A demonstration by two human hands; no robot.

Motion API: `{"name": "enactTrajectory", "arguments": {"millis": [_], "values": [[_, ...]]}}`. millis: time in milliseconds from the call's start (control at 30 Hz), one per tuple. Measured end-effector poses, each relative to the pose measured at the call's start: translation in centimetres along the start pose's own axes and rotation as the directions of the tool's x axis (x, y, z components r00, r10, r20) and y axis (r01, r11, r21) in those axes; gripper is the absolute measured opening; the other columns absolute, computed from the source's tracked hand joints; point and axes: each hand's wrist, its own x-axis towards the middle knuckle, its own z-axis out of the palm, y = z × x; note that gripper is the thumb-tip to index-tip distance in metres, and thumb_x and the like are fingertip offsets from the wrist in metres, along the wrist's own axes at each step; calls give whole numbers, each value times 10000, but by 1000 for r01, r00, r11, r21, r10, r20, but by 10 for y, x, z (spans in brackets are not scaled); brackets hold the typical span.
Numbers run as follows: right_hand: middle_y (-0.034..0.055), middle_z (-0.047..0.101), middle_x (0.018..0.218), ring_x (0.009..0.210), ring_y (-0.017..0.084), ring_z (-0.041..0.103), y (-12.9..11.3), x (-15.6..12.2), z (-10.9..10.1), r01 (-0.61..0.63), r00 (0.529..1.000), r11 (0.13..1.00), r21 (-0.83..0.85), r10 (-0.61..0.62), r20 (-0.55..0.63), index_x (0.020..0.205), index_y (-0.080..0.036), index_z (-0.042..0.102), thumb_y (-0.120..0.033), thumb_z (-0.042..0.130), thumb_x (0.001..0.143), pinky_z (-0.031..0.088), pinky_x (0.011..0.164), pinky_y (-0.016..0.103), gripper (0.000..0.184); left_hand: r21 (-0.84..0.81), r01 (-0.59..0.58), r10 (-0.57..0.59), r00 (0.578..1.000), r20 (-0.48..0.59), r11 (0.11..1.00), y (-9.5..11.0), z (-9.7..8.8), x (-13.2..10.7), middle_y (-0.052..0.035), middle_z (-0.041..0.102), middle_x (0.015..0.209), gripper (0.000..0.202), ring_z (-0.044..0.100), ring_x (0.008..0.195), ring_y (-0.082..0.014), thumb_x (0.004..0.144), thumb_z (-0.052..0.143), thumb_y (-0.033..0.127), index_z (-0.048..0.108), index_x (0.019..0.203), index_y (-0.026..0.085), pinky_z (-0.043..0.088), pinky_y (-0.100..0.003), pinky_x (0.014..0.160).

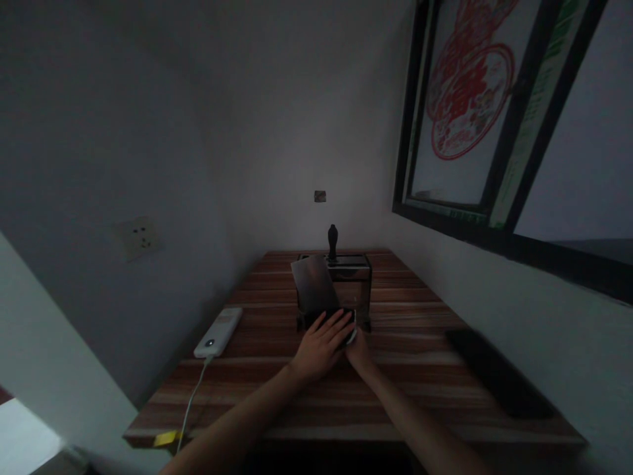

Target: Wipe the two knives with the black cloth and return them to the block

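Between side edges of the table (pixel 267 333), laid left hand (pixel 320 346) flat on dark thing (pixel 311 318); couldn't tell hold of right hand (pixel 360 351); likely needed soft, even pushing.

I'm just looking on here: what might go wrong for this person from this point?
Two risks, as I judge it. First, the flat panel stands tilted in front of the dark frame, with the left hand and right hand close together near its lower end; a bump might tip it. Second, the white cord runs from the white device over the table edge near the left forearm; a careless sweep might snag it.
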Motion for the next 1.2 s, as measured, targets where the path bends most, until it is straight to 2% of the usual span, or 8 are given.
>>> {"name": "enactTrajectory", "arguments": {"millis": [200,467,567,967,1100,1200], "values": [[120,674,928,879,231,625,-13,1,-1,-10,996,999,47,6,85,922,-157,617,-254,498,713,497,777,355,259,61,32,-32,999,8,998,-5,-5,2,4,261,1420,538,178,1320,-161,843,424,334,243,1344,259,202,-388,1062],[64,678,787,732,211,609,-30,1,-5,-21,983,999,29,15,183,885,-132,613,-262,528,702,481,665,307,239,69,130,-126,990,-61,989,-20,-16,13,-14,284,1410,531,206,1312,-180,848,409,308,250,1350,241,172,-392,1075],[51,664,761,700,197,586,-30,2,-4,-45,982,999,2,44,184,862,-128,614,-292,535,707,470,630,285,239,72,154,-147,985,-95,985,-27,-22,20,-33,301,1402,525,212,1310,-191,848,402,286,259,1350,222,164,-406,1077],[-2,586,625,566,137,505,-21,1,-4,-75,983,995,-63,85,165,820,-123,613,-297,543,686,402,528,219,230,93,291,-272,946,-177,952,-67,-55,58,-5,233,1428,495,159,1324,-176,878,346,274,226,1357,246,148,-425,1085],[-5,573,611,552,132,494,-20,1,-3,-94,983,993,-70,103,149,800,-126,609,-321,547,690,391,516,215,232,87,321,-297,931,-212,943,-78,-61,67,-19,230,1429,481,159,1324,-179,888,318,288,225,1358,241,150,-430,1084],[-15,551,581,532,123,474,-22,2,-3,-92,984,993,-70,102,150,771,-131,604,-335,554,687,377,499,209,226,78,335,-311,923,-224,939,-80,-62,70,-22,223,1432,479,153,1325,-182,891,309,285,220,1360,238,150,-439,1082]]}}
